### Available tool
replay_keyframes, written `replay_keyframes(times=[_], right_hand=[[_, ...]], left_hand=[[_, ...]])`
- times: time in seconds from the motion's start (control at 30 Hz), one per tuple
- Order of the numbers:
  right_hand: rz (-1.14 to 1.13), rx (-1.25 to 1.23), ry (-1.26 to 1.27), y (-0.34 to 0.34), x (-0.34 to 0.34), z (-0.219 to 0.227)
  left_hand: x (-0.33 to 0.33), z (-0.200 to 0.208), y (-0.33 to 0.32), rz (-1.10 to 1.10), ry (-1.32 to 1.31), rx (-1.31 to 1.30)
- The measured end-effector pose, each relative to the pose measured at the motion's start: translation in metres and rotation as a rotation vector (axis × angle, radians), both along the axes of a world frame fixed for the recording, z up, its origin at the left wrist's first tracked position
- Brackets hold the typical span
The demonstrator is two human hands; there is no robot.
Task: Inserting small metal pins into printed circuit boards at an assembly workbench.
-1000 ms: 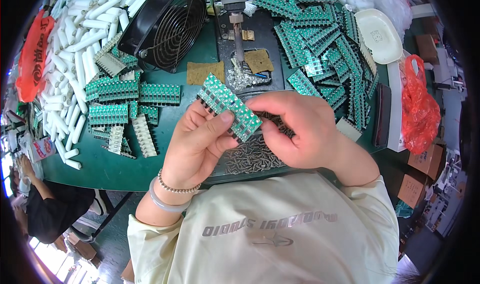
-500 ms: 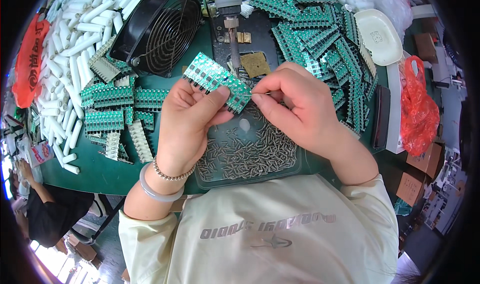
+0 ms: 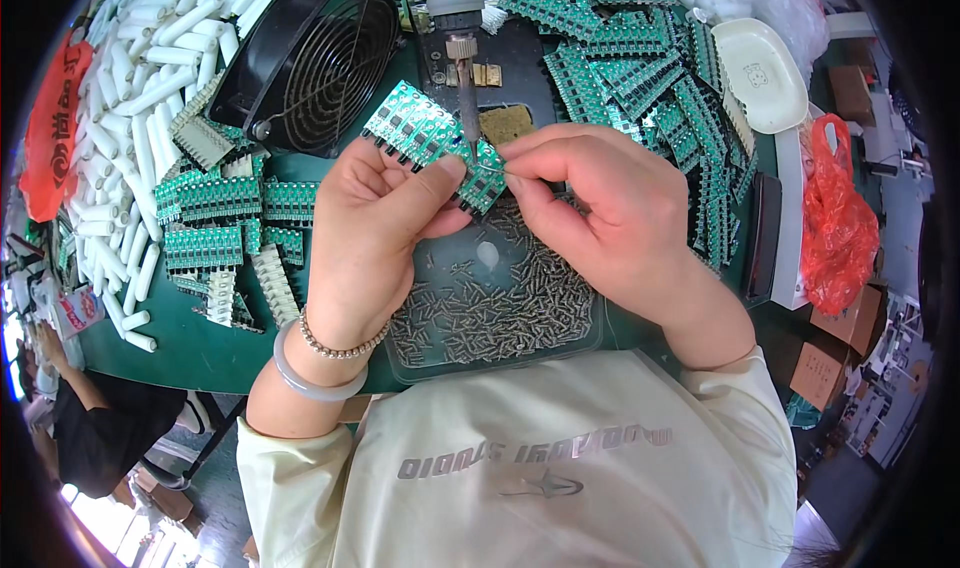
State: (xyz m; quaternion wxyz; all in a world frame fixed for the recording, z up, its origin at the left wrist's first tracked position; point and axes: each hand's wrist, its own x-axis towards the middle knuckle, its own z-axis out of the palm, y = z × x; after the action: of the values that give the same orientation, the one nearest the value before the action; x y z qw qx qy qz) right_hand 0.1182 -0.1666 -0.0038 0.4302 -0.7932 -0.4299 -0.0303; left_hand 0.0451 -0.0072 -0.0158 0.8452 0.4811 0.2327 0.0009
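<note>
My left hand (image 3: 385, 198) grips a strip of green circuit boards (image 3: 420, 128), thumb on its face and fingers beneath. The strip slants down toward the right, dark components along its lower edge. My right hand (image 3: 610, 193) pinches a thin, light-coloured wire (image 3: 492, 170), which lies over the strip's right end. Directly above, a soldering iron (image 3: 465, 78) points down, its tip at the strip near the wire; whether it touches is hard to tell. Below my hands, a clear tray (image 3: 400, 370) holds many small metal springs (image 3: 500, 313).
Stacked circuit boards lie left (image 3: 210, 196) and right (image 3: 630, 38). White tubes (image 3: 130, 98) pile up at far left, beside a black fan (image 3: 330, 68). A brownish pad (image 3: 508, 124) sits behind the iron. At right are a cream dish (image 3: 762, 73), a dark phone-like slab (image 3: 763, 233) and a red bag (image 3: 838, 213).
The strip's right end has come under the iron's tip, shifting slightly. My right hand has moved a little with the wire, which now lies across the board.
</note>
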Motion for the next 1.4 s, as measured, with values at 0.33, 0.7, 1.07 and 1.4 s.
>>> replay_keyframes(times=[0.33,0.7,1.07,1.4], right_hand=[[-0.005,-0.008,-0.021,0.001,-0.001,0.000],[-0.010,-0.004,-0.076,0.003,-0.001,0.000],[-0.012,0.009,-0.110,0.003,-0.001,-0.003],[-0.015,-0.062,0.144,-0.022,-0.001,0.019]], left_hand=[[-0.002,-0.006,0.004,0.010,0.003,-0.017],[-0.001,-0.003,0.003,0.017,-0.019,-0.011],[0.000,0.000,0.001,0.021,0.008,0.020],[-0.009,-0.006,0.005,0.002,0.037,0.035]])
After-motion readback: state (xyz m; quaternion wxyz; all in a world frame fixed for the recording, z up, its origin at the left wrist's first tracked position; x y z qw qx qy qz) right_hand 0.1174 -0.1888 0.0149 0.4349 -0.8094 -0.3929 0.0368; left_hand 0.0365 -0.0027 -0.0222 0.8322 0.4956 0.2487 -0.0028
